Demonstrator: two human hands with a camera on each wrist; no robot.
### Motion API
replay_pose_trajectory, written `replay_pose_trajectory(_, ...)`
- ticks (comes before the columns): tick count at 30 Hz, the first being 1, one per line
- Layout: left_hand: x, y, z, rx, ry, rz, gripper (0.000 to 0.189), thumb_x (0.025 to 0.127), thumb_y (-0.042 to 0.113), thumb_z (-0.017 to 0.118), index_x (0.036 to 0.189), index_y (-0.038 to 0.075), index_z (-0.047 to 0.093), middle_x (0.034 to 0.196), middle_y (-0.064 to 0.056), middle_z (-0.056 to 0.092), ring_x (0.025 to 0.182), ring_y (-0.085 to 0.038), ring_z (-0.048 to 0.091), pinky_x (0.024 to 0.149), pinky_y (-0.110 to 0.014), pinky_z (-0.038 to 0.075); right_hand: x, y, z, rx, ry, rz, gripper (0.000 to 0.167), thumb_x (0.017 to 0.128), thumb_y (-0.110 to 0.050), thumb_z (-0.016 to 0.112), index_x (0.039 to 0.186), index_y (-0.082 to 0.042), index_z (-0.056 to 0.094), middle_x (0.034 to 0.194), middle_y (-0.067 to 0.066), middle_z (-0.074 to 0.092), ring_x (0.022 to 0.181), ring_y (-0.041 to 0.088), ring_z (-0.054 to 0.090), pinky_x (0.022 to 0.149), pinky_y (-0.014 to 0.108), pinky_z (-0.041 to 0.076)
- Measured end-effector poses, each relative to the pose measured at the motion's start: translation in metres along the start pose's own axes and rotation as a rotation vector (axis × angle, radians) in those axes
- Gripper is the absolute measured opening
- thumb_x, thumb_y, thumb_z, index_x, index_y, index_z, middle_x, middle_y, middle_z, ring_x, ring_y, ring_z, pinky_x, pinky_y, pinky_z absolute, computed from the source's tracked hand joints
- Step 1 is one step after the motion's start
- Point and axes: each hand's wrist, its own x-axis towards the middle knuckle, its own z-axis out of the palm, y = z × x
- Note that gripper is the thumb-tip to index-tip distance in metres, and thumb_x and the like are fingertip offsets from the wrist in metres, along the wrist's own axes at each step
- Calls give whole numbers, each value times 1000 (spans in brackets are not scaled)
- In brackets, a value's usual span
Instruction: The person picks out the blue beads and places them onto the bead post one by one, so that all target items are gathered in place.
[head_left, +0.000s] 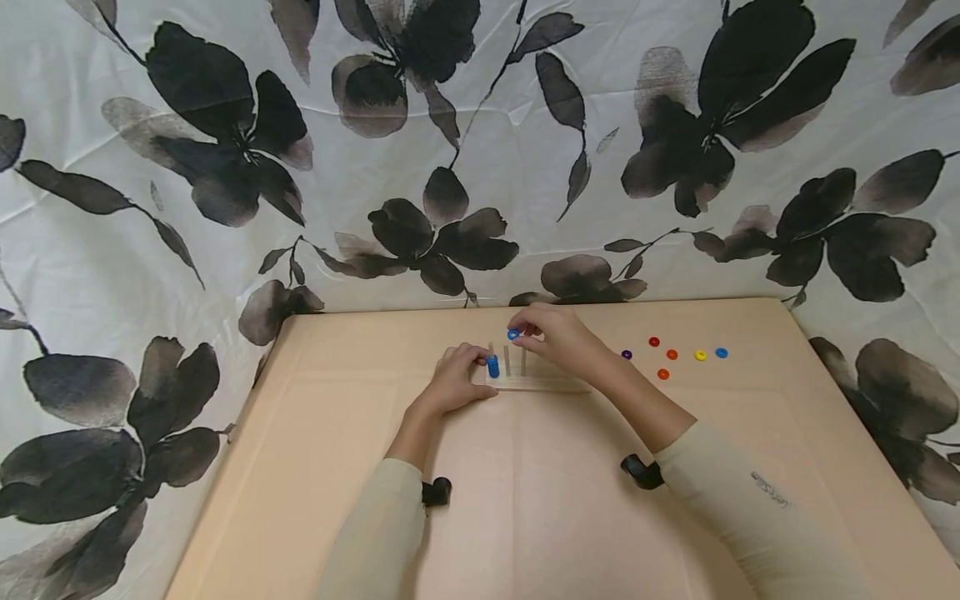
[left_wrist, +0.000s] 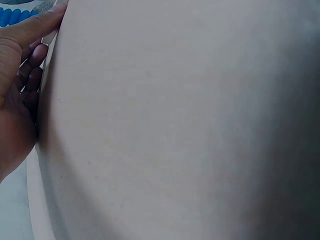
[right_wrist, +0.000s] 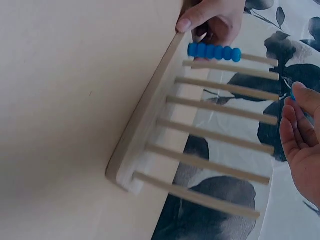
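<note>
A wooden peg rack [head_left: 540, 387] stands on the table, with a row of upright pegs along its base. On its leftmost peg sits a stack of several blue rings [right_wrist: 215, 51]; the other pegs in the right wrist view are bare. My left hand [head_left: 454, 379] grips the rack's left end, thumb on the front edge and fingers behind. Between thumb and fingertips my right hand [head_left: 562, 340] pinches a blue ring [head_left: 513, 334], held up near the peg tops, a little right of the stacked peg. In the right wrist view that ring is mostly hidden by the fingers.
Right of the rack, loose rings lie on the table [head_left: 517, 500]: a purple one [head_left: 626, 354], a red one [head_left: 654, 342], two orange ones [head_left: 672, 355], a yellow one [head_left: 701, 355] and a blue one [head_left: 722, 353]. Behind the table hangs a floral cloth [head_left: 525, 150].
</note>
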Motion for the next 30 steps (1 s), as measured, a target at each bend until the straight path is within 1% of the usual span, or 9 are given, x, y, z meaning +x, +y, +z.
replay_pose_trajectory(4,1,0,0,18,3,4,57,78,28,91,127,11,65,121,-4,61,122,-28,47,109,-47,35,8,-5,7,-18,-25,2,20,93,-15,78,112,-10,75,105,4,72,95,18,68,82,32,59)
replay_pose_trajectory(9,2,-1,1,26,1,4,58,79,30,90,127,10,64,123,-4,61,122,-28,47,108,-47,35,17,-7,16,-41,-55,-25,19,93,-15,77,111,-8,74,105,5,72,96,18,71,84,31,59)
replay_pose_trajectory(16,6,-3,2,25,5,10,56,79,30,90,124,11,64,122,-5,61,121,-28,47,107,-47,35,24,-6,23,-44,-58,-82,16,92,-12,78,107,-7,74,102,5,73,95,19,70,84,31,58)
replay_pose_trajectory(22,10,0,2,27,23,9,55,78,30,91,123,11,65,119,-5,62,118,-27,48,105,-46,36,30,2,25,-72,-43,-147,16,88,-12,82,102,-7,75,95,4,73,90,18,69,81,31,57)
replay_pose_trajectory(30,17,2,4,39,44,-4,53,78,29,91,120,10,65,120,-6,62,121,-29,48,106,-48,36,35,9,24,-94,-84,-123,16,90,-15,81,103,-8,75,95,3,73,92,17,67,82,30,56)
